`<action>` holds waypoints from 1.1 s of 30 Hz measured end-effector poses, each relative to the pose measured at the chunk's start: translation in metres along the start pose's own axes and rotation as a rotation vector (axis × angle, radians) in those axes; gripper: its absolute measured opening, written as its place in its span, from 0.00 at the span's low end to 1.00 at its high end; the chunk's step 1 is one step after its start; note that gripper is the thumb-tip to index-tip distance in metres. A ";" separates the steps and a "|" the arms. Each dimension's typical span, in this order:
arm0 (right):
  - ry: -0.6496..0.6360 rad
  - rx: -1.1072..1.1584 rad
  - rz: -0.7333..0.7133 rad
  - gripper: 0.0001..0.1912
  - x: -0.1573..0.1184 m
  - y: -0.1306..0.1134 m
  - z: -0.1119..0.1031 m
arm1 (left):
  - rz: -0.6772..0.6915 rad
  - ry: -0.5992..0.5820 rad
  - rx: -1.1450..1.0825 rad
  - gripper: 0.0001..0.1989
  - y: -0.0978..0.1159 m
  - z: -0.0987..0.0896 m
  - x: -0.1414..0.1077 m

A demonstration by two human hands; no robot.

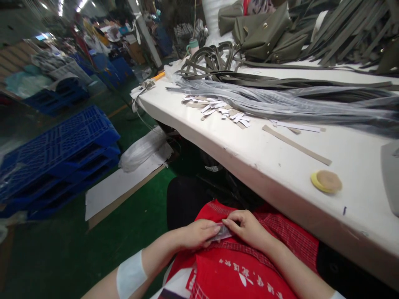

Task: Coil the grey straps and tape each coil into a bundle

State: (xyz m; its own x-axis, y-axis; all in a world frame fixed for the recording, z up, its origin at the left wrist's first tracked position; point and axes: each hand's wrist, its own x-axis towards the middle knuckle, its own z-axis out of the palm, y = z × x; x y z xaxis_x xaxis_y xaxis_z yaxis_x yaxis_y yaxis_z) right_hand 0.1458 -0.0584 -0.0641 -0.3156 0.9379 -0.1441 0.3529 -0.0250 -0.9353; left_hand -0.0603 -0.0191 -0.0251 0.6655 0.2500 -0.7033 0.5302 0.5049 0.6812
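Observation:
Over my lap, my left hand (199, 233) is closed around a small, clear plastic-looking piece (223, 233). My right hand (246, 226) pinches the upper edge of the same piece, thumb against forefinger. What lies inside or under it is hidden by my fingers. Both hands rest against the red apron (246, 270), which has white lettering. To the right stands the white table (280, 162), its edge just beyond my right hand.
Long dark straps (280, 99), partly in clear plastic, lie across the table. Nearer are white and tan strips (230, 112), one long tan strip (296, 145) and a yellow-and-tan round roll (326, 182). Olive pouches (264, 33) sit behind. Blue pallets (59, 153) stand on the floor at left.

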 end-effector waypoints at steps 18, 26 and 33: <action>0.116 0.043 -0.022 0.22 -0.002 0.016 -0.019 | -0.112 -0.079 -0.159 0.30 0.025 0.000 0.013; 0.115 0.025 -0.022 0.22 -0.004 0.012 -0.012 | -0.161 -0.062 -0.236 0.28 0.015 0.001 0.007; 0.014 -0.005 -0.065 0.16 -0.005 0.008 -0.016 | 0.021 -0.188 -0.513 0.20 0.027 -0.006 -0.009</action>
State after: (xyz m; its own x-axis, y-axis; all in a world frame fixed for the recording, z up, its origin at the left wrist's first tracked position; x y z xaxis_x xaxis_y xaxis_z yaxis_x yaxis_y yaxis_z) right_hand 0.1641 -0.0581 -0.0655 -0.3256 0.9422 -0.0788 0.3364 0.0375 -0.9410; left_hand -0.0554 -0.0026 -0.0020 0.7804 0.1361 -0.6102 0.2230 0.8513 0.4750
